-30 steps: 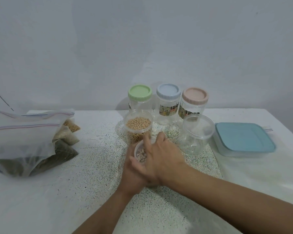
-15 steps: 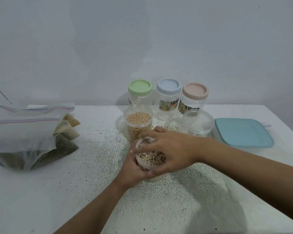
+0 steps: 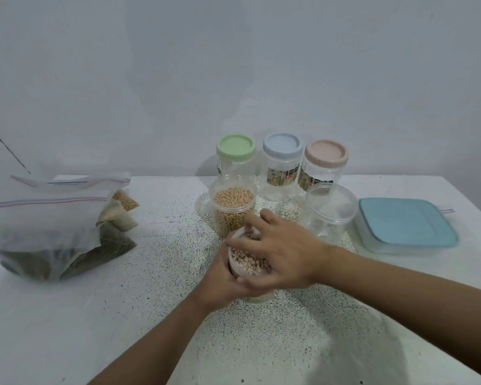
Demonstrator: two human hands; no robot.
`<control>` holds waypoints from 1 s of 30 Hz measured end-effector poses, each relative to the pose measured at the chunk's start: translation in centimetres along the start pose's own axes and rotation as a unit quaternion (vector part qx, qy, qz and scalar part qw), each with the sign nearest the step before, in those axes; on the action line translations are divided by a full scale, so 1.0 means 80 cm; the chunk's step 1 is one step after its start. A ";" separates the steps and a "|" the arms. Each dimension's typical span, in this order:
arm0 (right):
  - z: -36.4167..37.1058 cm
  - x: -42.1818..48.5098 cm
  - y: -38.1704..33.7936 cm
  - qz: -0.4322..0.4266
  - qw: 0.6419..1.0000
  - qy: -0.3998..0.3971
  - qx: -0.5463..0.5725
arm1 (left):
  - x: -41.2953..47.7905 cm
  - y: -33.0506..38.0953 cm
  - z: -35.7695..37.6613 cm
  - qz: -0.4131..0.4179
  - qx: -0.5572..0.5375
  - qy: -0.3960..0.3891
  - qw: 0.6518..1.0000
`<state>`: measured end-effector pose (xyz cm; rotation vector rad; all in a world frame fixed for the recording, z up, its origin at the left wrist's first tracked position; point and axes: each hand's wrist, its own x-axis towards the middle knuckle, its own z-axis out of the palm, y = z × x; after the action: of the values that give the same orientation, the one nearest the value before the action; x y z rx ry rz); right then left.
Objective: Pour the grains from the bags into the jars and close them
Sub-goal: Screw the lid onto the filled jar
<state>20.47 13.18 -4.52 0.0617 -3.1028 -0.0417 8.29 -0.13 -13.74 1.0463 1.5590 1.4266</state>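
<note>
So, the white speckled table point(image 3: 67, 329) fills most of the view. On its left sits a heap of clear zip bags point(image 3: 39, 218), with dark stuff in the big ones and tan grains in the small ones behind. Over on the right there's a flat box point(image 3: 406, 226) with a blue lid. Three tall jars stand at the back with their lids on: green-lid jar point(image 3: 236, 151), blue-lid jar point(image 3: 282, 147) and pink-lid jar point(image 3: 326, 154). Just in front of them are a jar of yellow beans point(image 3: 232, 207) and a clear jar point(image 3: 329, 212) that looks empty.

Mid-table, the speckled-bean jar point(image 3: 247, 263) is clamped between both hands. The left hand point(image 3: 220, 282) wraps its left side with the fingers curled round it. The right hand point(image 3: 286, 254) lies over the top, fingers bent across the rim and thumb tucked against the near wall.

That palm covers the mouth, so I honestly can't tell if a lid is on. The base is hidden too, so no idea whether it's touching the table.
</note>
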 end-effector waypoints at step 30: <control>0.089 -0.083 -0.003 0.373 0.751 0.170 0.517 | -0.016 0.065 -0.011 -0.169 -0.034 0.041 0.984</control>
<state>26.85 13.42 -11.85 -0.9762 -2.1544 1.4629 8.34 -1.41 -8.50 0.6528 1.6428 1.2885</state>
